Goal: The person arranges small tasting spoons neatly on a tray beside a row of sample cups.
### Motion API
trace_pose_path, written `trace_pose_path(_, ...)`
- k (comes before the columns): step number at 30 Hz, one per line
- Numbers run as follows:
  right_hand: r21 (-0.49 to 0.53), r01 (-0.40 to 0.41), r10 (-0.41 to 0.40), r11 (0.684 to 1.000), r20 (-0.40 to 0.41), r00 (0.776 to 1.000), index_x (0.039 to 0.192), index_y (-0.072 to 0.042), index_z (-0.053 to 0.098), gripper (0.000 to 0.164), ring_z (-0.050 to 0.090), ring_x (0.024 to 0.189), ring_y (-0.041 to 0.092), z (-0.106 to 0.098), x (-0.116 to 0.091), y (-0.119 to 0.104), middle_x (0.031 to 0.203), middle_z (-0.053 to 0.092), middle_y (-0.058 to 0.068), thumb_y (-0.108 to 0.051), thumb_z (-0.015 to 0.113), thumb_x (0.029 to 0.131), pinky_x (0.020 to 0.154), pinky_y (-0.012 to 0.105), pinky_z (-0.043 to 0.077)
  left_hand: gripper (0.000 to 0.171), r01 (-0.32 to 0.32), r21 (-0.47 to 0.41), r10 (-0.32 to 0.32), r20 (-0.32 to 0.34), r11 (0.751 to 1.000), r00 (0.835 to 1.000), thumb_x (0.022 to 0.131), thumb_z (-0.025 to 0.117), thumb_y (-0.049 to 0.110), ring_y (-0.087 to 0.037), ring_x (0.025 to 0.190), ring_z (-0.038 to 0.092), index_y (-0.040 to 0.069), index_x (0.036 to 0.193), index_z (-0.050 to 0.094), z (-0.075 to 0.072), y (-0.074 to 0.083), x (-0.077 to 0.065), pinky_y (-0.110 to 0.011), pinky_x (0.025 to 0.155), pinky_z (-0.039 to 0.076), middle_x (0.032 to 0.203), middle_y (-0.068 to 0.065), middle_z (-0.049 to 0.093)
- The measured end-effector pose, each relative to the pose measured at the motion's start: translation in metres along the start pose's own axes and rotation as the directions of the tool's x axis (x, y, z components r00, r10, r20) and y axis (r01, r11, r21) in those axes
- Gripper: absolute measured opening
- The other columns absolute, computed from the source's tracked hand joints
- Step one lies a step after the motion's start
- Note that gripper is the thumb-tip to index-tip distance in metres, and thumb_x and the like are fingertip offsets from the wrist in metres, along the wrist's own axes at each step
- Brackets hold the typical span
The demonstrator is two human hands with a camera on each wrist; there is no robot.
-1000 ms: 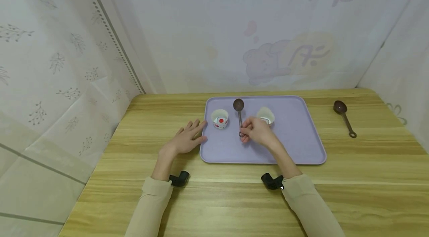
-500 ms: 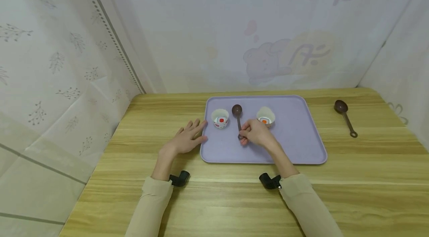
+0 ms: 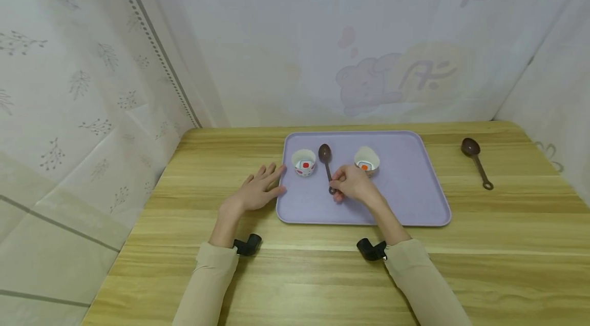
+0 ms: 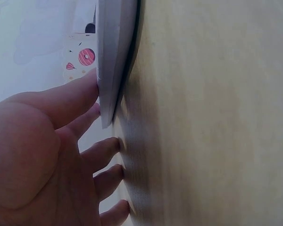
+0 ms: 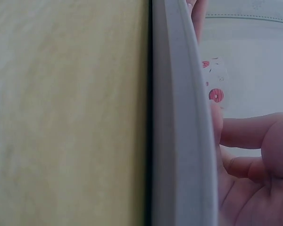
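Well, pale curtains (image 3: 258, 34) back the wood-grained table (image 3: 299, 285) (left hand (image 3: 253, 192) spread, right hand (image 3: 355, 182) pinching a brown spoon (image 3: 324, 154)).

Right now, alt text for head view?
The right hand pinches a brown spoon by its handle, between two small cups on a lilac tray. The left hand rests at the tray's left edge; a second spoon lies on the wooden table to the right.

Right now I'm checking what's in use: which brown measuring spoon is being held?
The measuring spoon between the two baking cups, pinched by the right hand. The other spoon lies on the wooden table, right of the lavender tray.
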State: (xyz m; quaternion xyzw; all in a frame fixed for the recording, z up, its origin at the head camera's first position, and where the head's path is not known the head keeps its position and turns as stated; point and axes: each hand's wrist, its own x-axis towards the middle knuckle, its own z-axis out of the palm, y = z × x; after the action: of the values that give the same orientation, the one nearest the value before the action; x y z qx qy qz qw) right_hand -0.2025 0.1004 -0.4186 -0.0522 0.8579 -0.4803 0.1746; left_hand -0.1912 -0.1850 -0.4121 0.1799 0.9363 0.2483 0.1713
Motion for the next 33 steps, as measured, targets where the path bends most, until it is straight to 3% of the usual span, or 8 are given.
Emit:
trace_pose_path(12, -0.076, 0.008, -0.008, 0.997, 0.008, 1.000, 0.087, 0.002, 0.065, 0.014, 0.064, 0.049, 0.012, -0.0005, -0.0038, 0.0006, 0.058, 0.066, 0.005, -0.007, 0.066, 0.098, 0.052, 0.022, 0.050, 0.067, 0.003, -0.002, -0.003, 0.001, 1.000, 1.000, 0.107, 0.048, 0.041, -0.039, 0.153, 0.002, 0.017, 0.163, 0.022, -0.0001, -0.0001, -0.0008, -0.061, 0.120, 0.000, 0.167, -0.018, 0.011)
trace_pose_path(33, -0.118, 0.005, -0.003, 0.993, 0.014, 1.000, 0.084, 0.001, 0.062, 0.016, 0.066, 0.050, 0.014, 0.0007, -0.0046, -0.0011, 0.060, 0.066, 0.008, -0.006, 0.064, 0.098, 0.049, 0.021, 0.049, 0.067, -0.003, -0.002, 0.004, 0.006, 1.000, 1.000, 0.107, 0.047, 0.040, -0.039, 0.153, 0.002, 0.016, 0.163, 0.021, 0.0003, -0.0008, 0.0009, -0.061, 0.120, 0.000, 0.167, -0.019, 0.011)
